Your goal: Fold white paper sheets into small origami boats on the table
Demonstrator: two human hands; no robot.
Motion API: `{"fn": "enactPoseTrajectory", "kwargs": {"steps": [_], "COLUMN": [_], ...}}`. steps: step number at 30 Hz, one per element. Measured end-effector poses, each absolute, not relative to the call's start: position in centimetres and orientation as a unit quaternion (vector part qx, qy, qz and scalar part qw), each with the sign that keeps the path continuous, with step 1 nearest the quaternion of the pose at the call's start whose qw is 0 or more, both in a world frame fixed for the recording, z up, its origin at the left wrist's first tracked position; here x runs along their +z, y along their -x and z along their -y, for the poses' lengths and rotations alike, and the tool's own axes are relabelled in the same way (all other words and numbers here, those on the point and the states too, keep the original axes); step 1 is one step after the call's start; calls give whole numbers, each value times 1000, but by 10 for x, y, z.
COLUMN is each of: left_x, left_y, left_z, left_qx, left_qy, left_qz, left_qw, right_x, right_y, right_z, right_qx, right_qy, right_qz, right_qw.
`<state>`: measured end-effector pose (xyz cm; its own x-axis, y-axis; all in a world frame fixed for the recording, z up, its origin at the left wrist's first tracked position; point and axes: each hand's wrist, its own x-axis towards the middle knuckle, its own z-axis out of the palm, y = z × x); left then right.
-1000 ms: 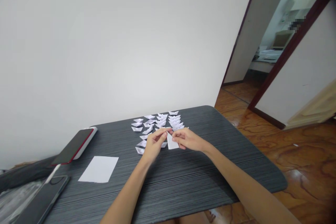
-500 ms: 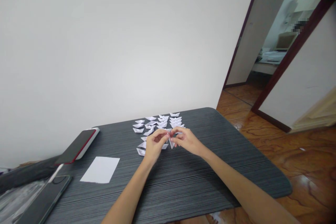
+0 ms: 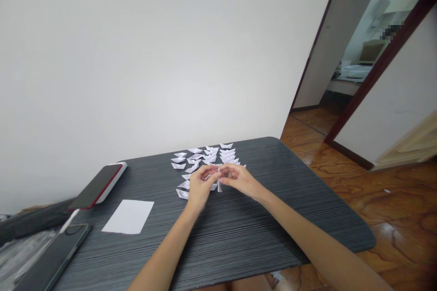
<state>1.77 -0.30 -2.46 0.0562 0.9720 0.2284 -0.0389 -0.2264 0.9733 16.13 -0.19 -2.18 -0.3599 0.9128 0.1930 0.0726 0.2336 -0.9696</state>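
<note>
Between my two hands is a small folded piece of white paper [image 3: 219, 187], its narrow lower end pointing down toward the table. My left hand [image 3: 202, 184] pinches it from the left with thumb and fingers. From the other side, my right hand [image 3: 241, 180] pinches the same paper, and the fingertips of both hands nearly meet. Most of the paper is hidden behind the fingers. Several white paper boats [image 3: 209, 158] stand in loose rows just beyond my hands, and a few, such as one paper boat [image 3: 182, 194], lie left of my left hand.
A flat white paper sheet [image 3: 129, 216] lies on the dark table [image 3: 273, 200], left of my arms. Farther left are a dark phone [image 3: 54, 254] and a red-edged dark device [image 3: 97, 186] on a white one. The wall [image 3: 170, 54] rises behind the table; a doorway opens at right.
The folded paper has turned, its lower part now looking narrower and more upright. Both hands still hold it, the right hand's fingers a little closer to the left's. The view has shifted slightly.
</note>
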Motion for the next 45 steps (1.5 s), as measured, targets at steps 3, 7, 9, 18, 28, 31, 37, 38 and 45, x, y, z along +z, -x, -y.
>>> {"fn": "enactPoseTrajectory", "kwargs": {"steps": [3,7,9,18,28,31,37,38,45], "left_x": [-24,-28,-30,-19,-35,-47,-46,-45,-37], "left_y": [-18,-18,-17,-12,2,2,2,2,0], "left_z": [3,1,1,1,51,78,107,108,108], "left_qx": [544,543,543,454,332,316,252,236,162], "left_qy": [-556,-562,-568,-606,-708,-776,-869,-878,-924], "left_qz": [-431,-456,-461,-436,-459,-446,-394,-387,-346], "left_qw": [457,425,412,485,422,314,163,151,23], "right_x": [-21,-26,-29,-24,-40,-50,-60,-60,-53], "right_y": [-159,-155,-153,-159,-160,-157,-150,-151,-182], "right_z": [2,2,2,2,41,63,86,89,102], "right_qx": [435,469,499,539,474,419,257,241,238], "right_qy": [389,410,409,416,417,440,502,500,380], "right_qz": [680,624,586,597,709,725,737,744,834], "right_qw": [445,471,490,424,316,325,372,372,323]}}
